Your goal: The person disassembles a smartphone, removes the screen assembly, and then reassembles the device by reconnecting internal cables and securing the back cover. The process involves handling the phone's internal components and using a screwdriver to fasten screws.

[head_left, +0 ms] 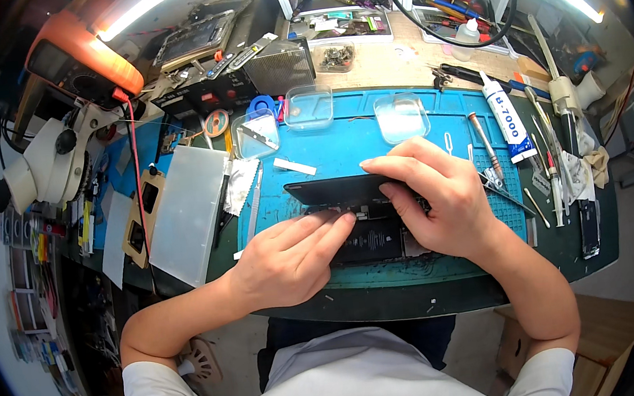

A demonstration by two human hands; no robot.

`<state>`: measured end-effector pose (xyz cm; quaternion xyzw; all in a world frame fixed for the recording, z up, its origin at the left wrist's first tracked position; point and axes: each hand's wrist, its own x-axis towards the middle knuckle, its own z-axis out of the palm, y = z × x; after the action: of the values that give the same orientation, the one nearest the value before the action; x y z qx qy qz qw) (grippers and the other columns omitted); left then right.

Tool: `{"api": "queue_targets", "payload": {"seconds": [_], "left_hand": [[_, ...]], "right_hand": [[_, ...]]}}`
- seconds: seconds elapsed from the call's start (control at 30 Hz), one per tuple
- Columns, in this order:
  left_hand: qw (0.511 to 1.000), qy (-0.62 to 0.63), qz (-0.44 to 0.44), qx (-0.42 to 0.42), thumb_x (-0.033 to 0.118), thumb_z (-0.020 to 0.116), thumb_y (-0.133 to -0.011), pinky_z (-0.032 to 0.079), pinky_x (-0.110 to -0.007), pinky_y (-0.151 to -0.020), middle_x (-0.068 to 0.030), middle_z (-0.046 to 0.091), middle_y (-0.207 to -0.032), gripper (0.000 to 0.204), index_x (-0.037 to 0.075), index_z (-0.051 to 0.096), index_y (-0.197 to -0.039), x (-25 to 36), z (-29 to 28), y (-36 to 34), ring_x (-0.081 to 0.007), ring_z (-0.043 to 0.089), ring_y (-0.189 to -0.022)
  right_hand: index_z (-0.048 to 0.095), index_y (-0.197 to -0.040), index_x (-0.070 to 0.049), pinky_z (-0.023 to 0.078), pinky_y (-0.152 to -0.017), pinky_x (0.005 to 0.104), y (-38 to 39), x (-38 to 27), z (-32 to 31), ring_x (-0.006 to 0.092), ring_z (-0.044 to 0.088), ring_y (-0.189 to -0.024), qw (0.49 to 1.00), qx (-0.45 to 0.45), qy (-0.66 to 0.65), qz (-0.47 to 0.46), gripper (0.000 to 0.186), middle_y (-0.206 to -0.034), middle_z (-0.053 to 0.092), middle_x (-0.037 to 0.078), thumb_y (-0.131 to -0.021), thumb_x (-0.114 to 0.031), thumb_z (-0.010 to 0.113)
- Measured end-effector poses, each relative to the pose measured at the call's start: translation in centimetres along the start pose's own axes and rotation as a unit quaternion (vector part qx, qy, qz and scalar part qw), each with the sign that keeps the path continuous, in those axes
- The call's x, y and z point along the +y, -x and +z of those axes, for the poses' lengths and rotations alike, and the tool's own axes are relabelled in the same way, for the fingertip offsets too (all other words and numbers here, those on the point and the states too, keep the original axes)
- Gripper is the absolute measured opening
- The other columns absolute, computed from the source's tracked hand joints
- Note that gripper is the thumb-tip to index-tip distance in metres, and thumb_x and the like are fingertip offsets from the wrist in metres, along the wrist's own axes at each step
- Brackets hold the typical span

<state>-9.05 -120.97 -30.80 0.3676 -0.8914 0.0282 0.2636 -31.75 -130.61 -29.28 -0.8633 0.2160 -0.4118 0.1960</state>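
Observation:
An opened smartphone body [372,243] lies on the blue work mat [350,144], with its dark battery and small metal parts showing. My right hand [444,196] pinches the right end of the black phone screen [343,190] between thumb and fingers, tilting it up along the far side of the body. Over the left part of the body rests my left hand [289,259], fingers stretched out, a fingertip touching the inner parts near the raised screen. It holds nothing that I can see. Whatever lies under its fingers is hidden.
Clear plastic boxes [401,117] stand behind the phone. Right of it lie a screwdriver [485,145], a white glue tube [507,120], tweezers [507,195] and a cotton swab [537,208]. On the left are a translucent plastic sheet [191,211], a microscope [47,164] and an orange multimeter [82,60].

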Motion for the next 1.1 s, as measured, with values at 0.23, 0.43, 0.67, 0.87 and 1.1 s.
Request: {"api": "queue_targets", "payload": {"seconds": [0.23,0.43,0.67,0.87,1.1], "left_hand": [[0.999,-0.007,0.005,-0.031,0.0,0.061,-0.065,0.054,-0.031,-0.075,-0.0124,0.068,-0.098,0.061,-0.006,0.056,-0.125,0.3,-0.5,-0.5,-0.0227,0.066,-0.091],[1.0,-0.01,-0.01,-0.001,0.001,0.062,-0.069,0.055,-0.032,-0.075,-0.0092,0.069,-0.097,0.054,-0.002,0.059,-0.123,0.5,-0.5,-0.3,-0.0216,0.067,-0.09],[0.977,0.067,-0.085,0.184,-0.002,0.063,-0.08,0.053,-0.033,-0.08,-0.0083,0.066,-0.098,0.041,0.002,0.058,-0.12,-0.4,-2.3,1.8,-0.0235,0.067,-0.09],[0.906,0.323,-0.269,0.054,0.03,0.056,-0.099,0.041,-0.036,-0.105,-0.0135,0.06,-0.127,0.052,0.001,0.043,-0.141,-2.3,-4.0,1.2,-0.0244,0.055,-0.122],[0.938,0.267,-0.201,-0.089,0.039,0.077,-0.083,0.036,-0.043,-0.109,-0.0148,0.054,-0.136,0.089,0.006,0.03,-0.15,-1.8,-3.7,0.7,-0.0304,0.049,-0.128]], "right_hand": [[0.067,-0.105,-0.008,0.052,-0.056,0.0339,-0.1,0.0,0.0,0.0242,0.065,-0.068,1.0,-0.003,0.004,-0.001,0.028,-0.088,0.064,0.006,-0.078,0.002,0.068],[0.067,-0.105,-0.008,0.051,-0.056,0.0326,-0.2,-0.4,-0.2,0.0236,0.065,-0.067,1.0,-0.022,0.013,-0.002,0.029,-0.087,0.065,0.007,-0.078,0.002,0.069],[0.069,-0.097,-0.006,0.053,-0.062,0.0329,0.3,-0.9,-0.7,0.0253,0.067,-0.075,0.999,-0.037,0.009,0.0,0.021,-0.088,0.068,0.009,-0.077,0.003,0.07],[0.068,-0.092,-0.006,0.054,-0.064,0.0331,0.7,-1.8,-1.4,0.0257,0.067,-0.075,0.997,-0.078,0.012,-0.01,0.021,-0.088,0.068,0.008,-0.074,0.003,0.069],[0.067,-0.092,-0.007,0.054,-0.065,0.0331,0.6,-2.9,-1.8,0.0228,0.066,-0.079,0.985,-0.139,0.053,-0.083,0.028,-0.093,0.066,0.005,-0.066,0.002,0.07]]}}
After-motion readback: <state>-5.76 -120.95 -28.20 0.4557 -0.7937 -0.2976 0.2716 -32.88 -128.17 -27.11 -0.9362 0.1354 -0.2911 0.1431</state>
